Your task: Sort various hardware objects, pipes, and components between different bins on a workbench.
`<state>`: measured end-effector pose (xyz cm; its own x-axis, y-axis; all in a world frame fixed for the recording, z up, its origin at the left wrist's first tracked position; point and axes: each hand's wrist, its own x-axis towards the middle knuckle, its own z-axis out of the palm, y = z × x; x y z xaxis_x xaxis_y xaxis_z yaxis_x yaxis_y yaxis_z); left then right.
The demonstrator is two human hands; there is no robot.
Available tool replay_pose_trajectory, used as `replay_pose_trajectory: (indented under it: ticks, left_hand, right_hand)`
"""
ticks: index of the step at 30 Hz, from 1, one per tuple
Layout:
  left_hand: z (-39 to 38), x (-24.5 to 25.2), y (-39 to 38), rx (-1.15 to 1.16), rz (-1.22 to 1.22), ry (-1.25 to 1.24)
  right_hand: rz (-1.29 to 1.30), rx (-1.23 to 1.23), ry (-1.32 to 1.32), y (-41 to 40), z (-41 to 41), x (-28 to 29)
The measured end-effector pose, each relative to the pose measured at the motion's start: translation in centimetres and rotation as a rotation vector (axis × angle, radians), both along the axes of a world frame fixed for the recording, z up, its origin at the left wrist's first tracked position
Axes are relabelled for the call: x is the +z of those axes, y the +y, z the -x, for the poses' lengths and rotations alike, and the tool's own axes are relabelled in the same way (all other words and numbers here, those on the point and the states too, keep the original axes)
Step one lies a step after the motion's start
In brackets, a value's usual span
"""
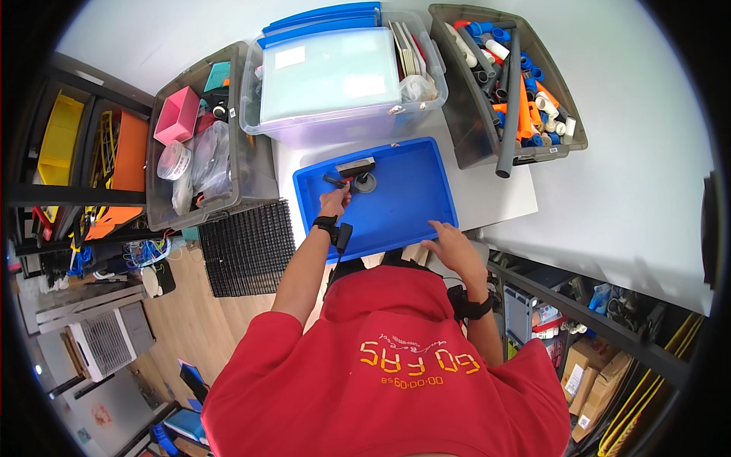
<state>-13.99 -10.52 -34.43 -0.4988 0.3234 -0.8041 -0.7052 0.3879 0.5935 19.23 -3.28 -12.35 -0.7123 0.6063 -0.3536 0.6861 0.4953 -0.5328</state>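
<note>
A shallow blue plastic tray (394,217) sits before me on a white table, its near edge close to my body. My left hand (337,200) reaches into its left part, fingertips closed on a small black-and-red tool (333,181) whose exact kind I cannot make out. Touching or just beside that tool is a round grey piece (365,183) with a dark stem. A dark block with a pale metallic face (355,167) lies behind them, by the far wall. Over the tray's near right corner is my right hand (455,249), fingers apart and holding nothing.
Behind the tray stands a clear storage box (342,117) of folders. A grey bin (468,143) of pipes and fittings is at right, one dark pipe (508,114) jutting out. Another grey bin (240,171) and a black mesh grid (248,248) are at left. Shelving (594,320) flanks me.
</note>
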Motion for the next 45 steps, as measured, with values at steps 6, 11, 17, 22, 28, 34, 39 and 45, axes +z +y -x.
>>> replay_pose_trajectory:
  ticks: [6, 11, 17, 22, 28, 34, 39, 45]
  left_hand:
    - [-0.5, -1.7, -0.1, 0.134, 0.03, 0.061]
    - [-1.6, 0.4, -1.6, 0.088, 0.015, 0.213]
    - [-2.8, 7.9, -5.5, -0.171, -0.161, 0.351]
    - [-5.0, 18.7, -8.0, -0.327, -0.253, 0.415]
    - [-6.9, 25.8, -11.3, -0.357, -0.312, 0.487]
    - [-7.0, 27.5, -13.4, -0.368, -0.328, 0.58]
    - [-7.0, 27.4, -15.1, -0.318, -0.322, 0.593]
    - [-5.7, 27.5, -17.4, -0.209, -0.268, 0.546]
  right_hand:
    - [-0.001, 0.017, 0.01, -0.2, 0.3, -0.2]
    - [0.033, 0.051, -0.043, 0.0, 1.2, -0.4]
    - [-0.04, 0.099, 0.222, -0.2, 4.1, -1.7]
    - [0.135, 0.095, 0.576, -0.1, 8.4, -2.2]
    - [0.515, 0.022, 0.708, -2.0, 12.4, 2.5]
    - [0.655, -0.006, 0.759, -3.6, 13.7, 3.6]
    - [0.632, 0.007, 0.717, -5.2, 14.7, 3.8]
    - [0.546, 0.029, 0.697, -7.6, 17.5, 4.0]
